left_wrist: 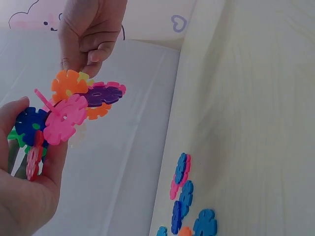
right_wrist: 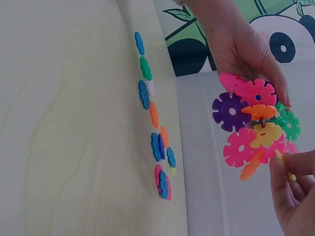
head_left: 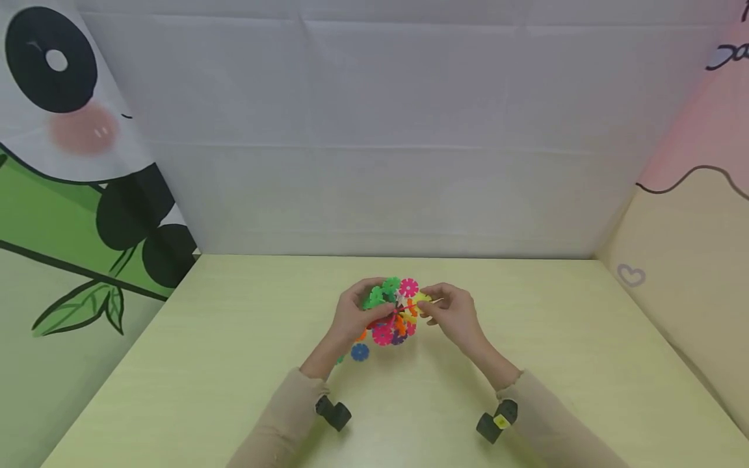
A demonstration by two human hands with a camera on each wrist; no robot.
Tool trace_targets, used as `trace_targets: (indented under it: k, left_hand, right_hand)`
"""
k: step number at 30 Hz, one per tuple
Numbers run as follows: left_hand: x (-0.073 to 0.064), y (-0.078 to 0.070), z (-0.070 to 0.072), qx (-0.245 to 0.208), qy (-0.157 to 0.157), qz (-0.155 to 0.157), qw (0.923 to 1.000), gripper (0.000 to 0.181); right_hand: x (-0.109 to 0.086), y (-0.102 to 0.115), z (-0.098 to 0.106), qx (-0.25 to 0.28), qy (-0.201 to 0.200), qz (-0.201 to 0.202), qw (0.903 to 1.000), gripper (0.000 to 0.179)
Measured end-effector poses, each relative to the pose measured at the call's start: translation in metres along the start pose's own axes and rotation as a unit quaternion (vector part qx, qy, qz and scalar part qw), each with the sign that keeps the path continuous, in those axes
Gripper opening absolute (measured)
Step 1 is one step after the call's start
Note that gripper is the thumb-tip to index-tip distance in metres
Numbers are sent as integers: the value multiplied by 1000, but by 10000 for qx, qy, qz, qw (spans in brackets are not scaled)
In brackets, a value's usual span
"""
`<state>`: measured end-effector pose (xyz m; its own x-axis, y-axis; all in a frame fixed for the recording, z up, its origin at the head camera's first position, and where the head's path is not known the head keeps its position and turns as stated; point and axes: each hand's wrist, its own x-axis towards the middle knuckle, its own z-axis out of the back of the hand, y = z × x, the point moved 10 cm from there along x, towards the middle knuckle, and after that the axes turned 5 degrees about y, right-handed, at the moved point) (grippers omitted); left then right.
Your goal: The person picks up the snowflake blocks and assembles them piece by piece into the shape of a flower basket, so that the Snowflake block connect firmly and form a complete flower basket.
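A cluster of interlocked plastic snowflake discs (head_left: 383,335), in pink, green, orange, purple and yellow, is held above the table. My left hand (head_left: 355,309) grips it from the left; in the left wrist view the thumb and fingers curl round its blue and green discs (left_wrist: 30,127). On the cluster's other side, my right hand (head_left: 453,312) pinches a small yellow snowflake disc (right_wrist: 285,166), seen nearly edge-on, between thumb and fingers. It is close against the cluster; whether it is joined on cannot be told. A thin pink piece (left_wrist: 47,102) juts from the cluster.
Loose snowflake discs lie on the pale table (head_left: 234,364): several blue ones (right_wrist: 143,94), a green one (right_wrist: 145,68) and orange ones (right_wrist: 154,115) among them. In the head view, the left arm partly hides these. A white backdrop (head_left: 374,195) stands behind the table, with printed side panels.
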<state>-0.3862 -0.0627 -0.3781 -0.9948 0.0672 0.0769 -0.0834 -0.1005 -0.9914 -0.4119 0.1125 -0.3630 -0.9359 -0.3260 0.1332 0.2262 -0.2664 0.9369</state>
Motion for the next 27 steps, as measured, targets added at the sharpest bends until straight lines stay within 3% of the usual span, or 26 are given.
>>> trace_targets:
  k: [3,9,15,20,27]
  left_hand:
    - [-1,-2,-2,74,17,-40,10000,48]
    - [-2,-6,-5,767,65,103,9970,69]
    - [-2,-12,-8,792,318,51,9963,59]
    - [-3,-17,-7,699,147,-169,9973,53]
    - [-4,-22,-7,676,-67,-436,9967,47]
  right_hand:
    - [-1,0,-1,49,7,-58,10000,23]
    - [-2,11,0,104,-185,189,9996,24]
    - [-5,18,2,87,-401,360,9985,24]
    - [-8,23,4,224,-512,519,9971,22]
    - [-9,22,4,-11,-553,617,9966,22]
